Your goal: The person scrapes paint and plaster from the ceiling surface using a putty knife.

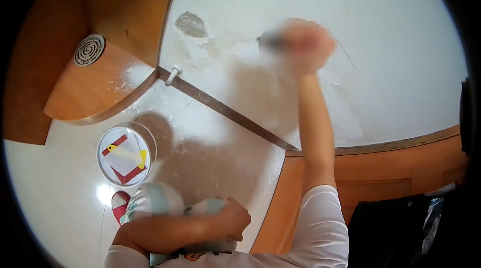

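My right hand [308, 45] is stretched out to the white wall [401, 67], smeared by motion. It grips a dark tool [273, 41] that is too blurred to name. Left of it, the wall has a rough grey patch [191, 24] where the surface has come off, with flaking edges around it. My left hand [237, 219] rests by my knee with its fingers curled in, and nothing shows in it.
A lidded white bucket [102, 168] stands on the dusty tile floor [75, 168]. Brown skirting [220, 105] carries a white door stop [173, 75]. A curved wooden ledge [100, 92] holds a round patterned disc [89, 50]. Black fabric [386, 233] lies at right.
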Motion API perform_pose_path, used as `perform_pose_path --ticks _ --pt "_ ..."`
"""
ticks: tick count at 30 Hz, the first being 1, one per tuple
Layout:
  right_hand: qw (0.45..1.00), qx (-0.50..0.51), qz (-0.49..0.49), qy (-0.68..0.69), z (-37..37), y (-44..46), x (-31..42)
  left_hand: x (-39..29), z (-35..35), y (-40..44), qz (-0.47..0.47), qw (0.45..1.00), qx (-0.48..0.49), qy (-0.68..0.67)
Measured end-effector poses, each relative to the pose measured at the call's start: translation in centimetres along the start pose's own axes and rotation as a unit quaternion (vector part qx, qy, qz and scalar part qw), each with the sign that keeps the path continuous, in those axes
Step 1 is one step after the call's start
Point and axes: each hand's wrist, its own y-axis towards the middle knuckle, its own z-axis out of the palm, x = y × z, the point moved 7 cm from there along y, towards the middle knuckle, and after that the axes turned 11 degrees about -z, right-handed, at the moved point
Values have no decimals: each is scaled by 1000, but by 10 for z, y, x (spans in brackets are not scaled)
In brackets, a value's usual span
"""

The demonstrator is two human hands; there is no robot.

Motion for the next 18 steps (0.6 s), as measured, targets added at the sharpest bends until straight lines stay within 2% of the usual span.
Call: perform_pose_path --ticks 1,2,5,9,10,13,18 --pt "1000 14 6 -23 -1 -6 -10 3 -2 2 4 1000 31 -7" --pt "996 83 21 18 1 -15 -23 7 -3 3 3 998 61 -14" --pt "995 17 -77 64 1 3 7 7 -2 2 -12 1000 27 4" --pt "997 13 -65 40 13 -3 -6 10 -9 0 -19 999 31 -3" --pt "998 47 -44 -11 16 -7 -11 11 -7 3 -17 999 32 -9" --pt "991 40 -110 57 15 1 -3 14 -12 0 -11 999 27 14" --pt "994 67 -89 22 24 8 -1 14 -9 4 -4 999 32 19"
